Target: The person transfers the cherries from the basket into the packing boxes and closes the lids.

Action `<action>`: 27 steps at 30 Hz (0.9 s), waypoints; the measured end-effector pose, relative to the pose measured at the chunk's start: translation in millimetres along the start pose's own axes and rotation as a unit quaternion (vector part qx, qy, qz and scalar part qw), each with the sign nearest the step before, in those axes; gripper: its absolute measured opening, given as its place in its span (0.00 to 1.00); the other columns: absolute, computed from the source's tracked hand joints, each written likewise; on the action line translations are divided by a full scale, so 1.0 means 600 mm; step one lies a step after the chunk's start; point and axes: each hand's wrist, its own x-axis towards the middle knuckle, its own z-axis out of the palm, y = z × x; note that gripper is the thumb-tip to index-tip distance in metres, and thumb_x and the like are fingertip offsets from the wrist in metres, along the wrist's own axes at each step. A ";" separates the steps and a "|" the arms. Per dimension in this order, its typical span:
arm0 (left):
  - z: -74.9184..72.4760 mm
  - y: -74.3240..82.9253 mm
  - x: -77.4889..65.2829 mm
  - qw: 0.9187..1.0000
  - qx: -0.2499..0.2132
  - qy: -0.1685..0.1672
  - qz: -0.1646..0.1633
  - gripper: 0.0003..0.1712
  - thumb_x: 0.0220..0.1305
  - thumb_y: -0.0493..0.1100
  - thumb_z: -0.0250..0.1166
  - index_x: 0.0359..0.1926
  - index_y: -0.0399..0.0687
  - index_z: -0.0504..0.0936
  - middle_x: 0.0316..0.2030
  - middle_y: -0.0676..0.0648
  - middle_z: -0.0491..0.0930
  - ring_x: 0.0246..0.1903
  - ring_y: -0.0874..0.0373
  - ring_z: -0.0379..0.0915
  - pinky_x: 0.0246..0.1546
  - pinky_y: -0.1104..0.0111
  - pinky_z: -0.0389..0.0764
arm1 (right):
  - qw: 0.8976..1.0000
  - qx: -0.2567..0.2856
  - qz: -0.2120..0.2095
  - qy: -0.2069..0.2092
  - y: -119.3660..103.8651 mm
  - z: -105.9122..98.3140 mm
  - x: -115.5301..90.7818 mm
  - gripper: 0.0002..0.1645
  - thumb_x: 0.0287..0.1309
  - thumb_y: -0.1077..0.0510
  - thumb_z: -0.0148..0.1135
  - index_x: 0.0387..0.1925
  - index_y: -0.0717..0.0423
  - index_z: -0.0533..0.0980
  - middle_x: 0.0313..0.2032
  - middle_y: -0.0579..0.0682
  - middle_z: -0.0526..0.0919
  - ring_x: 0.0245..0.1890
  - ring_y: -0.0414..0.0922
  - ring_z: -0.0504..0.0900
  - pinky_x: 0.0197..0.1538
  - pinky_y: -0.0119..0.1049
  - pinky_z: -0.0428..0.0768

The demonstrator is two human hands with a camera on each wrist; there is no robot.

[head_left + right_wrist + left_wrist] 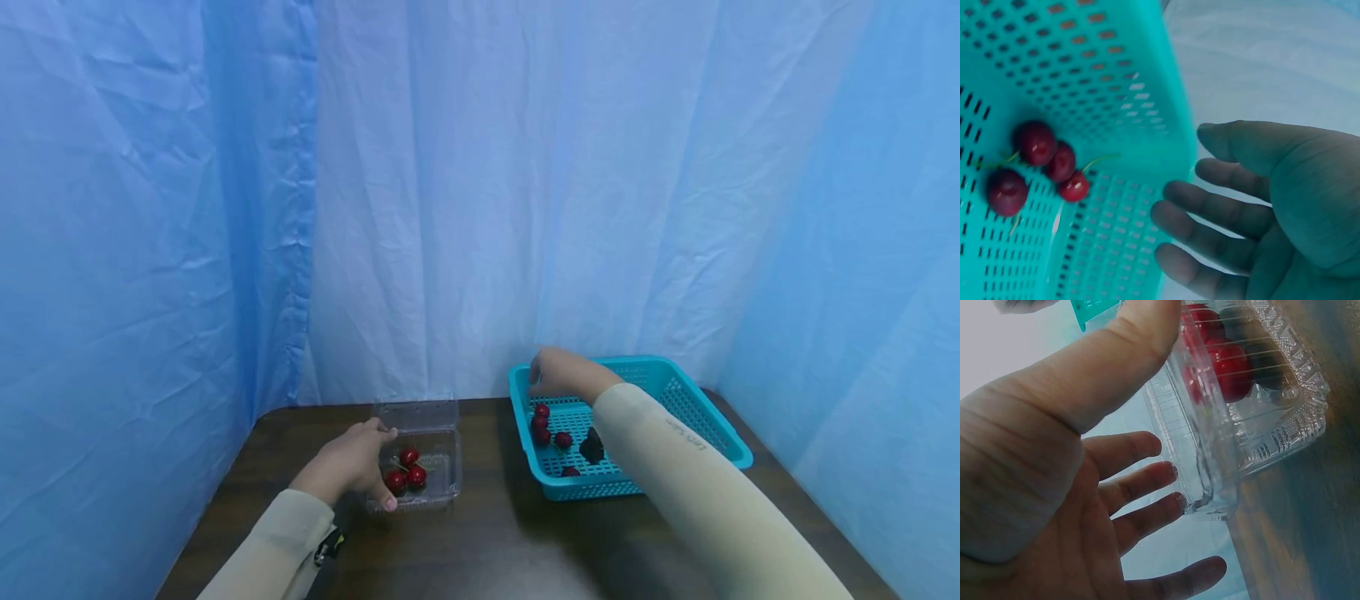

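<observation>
Three red cherries [408, 457] lie in a clear plastic box [447, 475], its lid [416, 414] folded back. At the box's left side is my left hand [351, 462], thumb by the near corner and fingers toward the back. In the left wrist view, its fairly straight fingertips meet the clear wall and the thumb overlaps the rim. My right hand [564, 372] is over the back left part of a turquoise basket [542, 477]. Relaxed and parted, its fingers hold nothing in the right wrist view. Dark red cherries [1035, 143] with green stems lie in the basket.
Both containers stand on a dark wooden table [480, 546], the box left and the basket right. Blue-white curtains [480, 208] hang behind and at both sides. The right sleeve [697, 475] crosses the basket's front and covers part of its inside.
</observation>
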 end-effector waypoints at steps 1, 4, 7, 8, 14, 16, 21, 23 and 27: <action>0.001 0.000 0.000 1.000 0.000 0.001 0.000 0.73 0.35 0.56 0.98 0.85 0.51 0.74 0.84 0.33 0.68 0.82 0.25 0.65 0.71 0.27 0.79 | 1.000 -0.002 0.003 0.000 0.007 0.003 0.001 0.16 0.72 0.54 0.79 0.55 0.58 0.90 0.54 0.56 0.94 0.53 0.52 0.91 0.61 0.53 0.93; 0.002 -0.001 0.000 1.000 0.000 0.003 -0.002 0.73 0.36 0.56 0.98 0.85 0.51 0.74 0.83 0.33 0.69 0.81 0.26 0.65 0.70 0.27 0.80 | 1.000 -0.006 0.022 -0.015 0.027 0.011 0.004 0.12 0.72 0.54 0.80 0.51 0.55 0.91 0.50 0.54 0.94 0.49 0.51 0.91 0.56 0.51 0.94; 0.003 -0.002 0.001 1.000 -0.001 0.003 -0.002 0.72 0.36 0.57 0.98 0.85 0.52 0.74 0.83 0.34 0.70 0.81 0.26 0.66 0.69 0.27 0.80 | 0.998 -0.004 0.041 -0.042 0.046 0.018 0.006 0.08 0.71 0.55 0.81 0.47 0.52 0.91 0.45 0.52 0.94 0.48 0.54 0.93 0.50 0.49 0.94; 0.003 -0.003 0.001 1.000 -0.001 0.002 -0.002 0.72 0.36 0.56 0.98 0.85 0.52 0.74 0.83 0.34 0.70 0.81 0.26 0.66 0.69 0.27 0.80 | 0.997 -0.002 0.047 -0.054 0.052 0.020 0.006 0.08 0.71 0.54 0.81 0.46 0.52 0.91 0.43 0.51 0.94 0.47 0.54 0.93 0.49 0.50 0.94; 0.003 -0.004 0.000 1.000 -0.004 0.001 -0.005 0.72 0.36 0.56 0.97 0.85 0.52 0.74 0.83 0.33 0.69 0.82 0.25 0.65 0.69 0.26 0.80 | 0.993 0.008 0.076 -0.087 0.075 0.037 0.001 0.10 0.70 0.52 0.82 0.47 0.51 0.90 0.46 0.53 0.94 0.49 0.56 0.93 0.54 0.56 0.95; 0.002 -0.004 0.000 1.000 -0.004 -0.001 -0.005 0.72 0.36 0.56 0.97 0.85 0.52 0.74 0.84 0.33 0.68 0.82 0.25 0.64 0.70 0.26 0.79 | 0.993 0.001 0.078 -0.089 0.077 0.044 -0.005 0.09 0.71 0.51 0.81 0.45 0.50 0.90 0.47 0.53 0.94 0.49 0.55 0.93 0.54 0.55 0.95; 0.004 -0.004 0.000 1.000 -0.007 -0.002 -0.005 0.71 0.38 0.56 0.97 0.85 0.52 0.74 0.85 0.33 0.67 0.83 0.24 0.63 0.70 0.25 0.79 | 0.994 -0.007 0.075 -0.082 0.071 0.054 -0.027 0.08 0.72 0.51 0.79 0.45 0.50 0.91 0.47 0.53 0.94 0.49 0.55 0.93 0.49 0.51 0.94; 0.005 -0.005 0.000 1.000 -0.006 0.002 -0.005 0.71 0.39 0.56 0.97 0.85 0.53 0.74 0.85 0.33 0.67 0.83 0.24 0.63 0.70 0.25 0.79 | 0.993 -0.006 0.083 -0.079 0.066 0.055 -0.034 0.09 0.72 0.50 0.80 0.45 0.50 0.91 0.47 0.53 0.94 0.49 0.54 0.92 0.47 0.49 0.93; 0.009 -0.009 0.003 1.000 -0.002 0.005 -0.004 0.71 0.39 0.57 0.97 0.85 0.54 0.74 0.85 0.33 0.66 0.83 0.25 0.63 0.70 0.26 0.79 | 0.991 -0.011 0.102 -0.085 0.050 0.053 -0.042 0.10 0.70 0.51 0.81 0.44 0.51 0.90 0.46 0.53 0.93 0.49 0.54 0.91 0.46 0.46 0.91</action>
